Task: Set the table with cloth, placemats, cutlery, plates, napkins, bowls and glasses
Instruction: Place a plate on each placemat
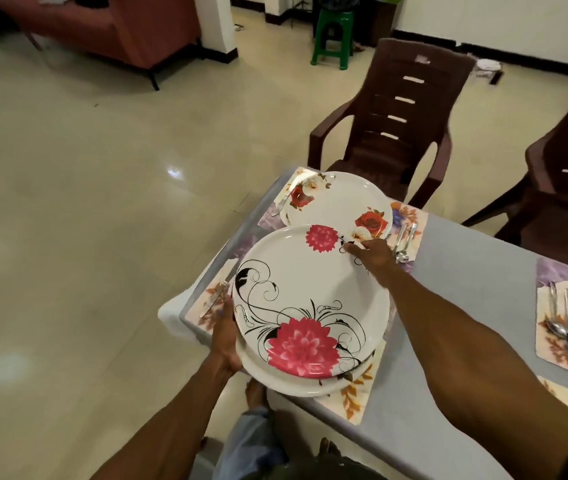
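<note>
My left hand [225, 344] grips the near-left rim of a stack of white plates [310, 299] with pink flowers and black swirls, held over the near placemat [352, 396]. My right hand [372, 252] reaches across the stack and its fingertips touch the near edge of a white plate with red roses [334, 202], which lies on the far corner placemat [410, 216]. A knife [284, 202] lies left of that plate, a spoon and fork [404, 242] to its right. Another knife [215, 297] lies left of the stack.
The grey tablecloth [466, 306] covers the table, whose corner is at the left. Another placemat with cutlery [566, 320] lies at the right. Two brown plastic chairs [393, 123] stand along the far side. A green stool [333, 36] and sofa stand on the tiled floor beyond.
</note>
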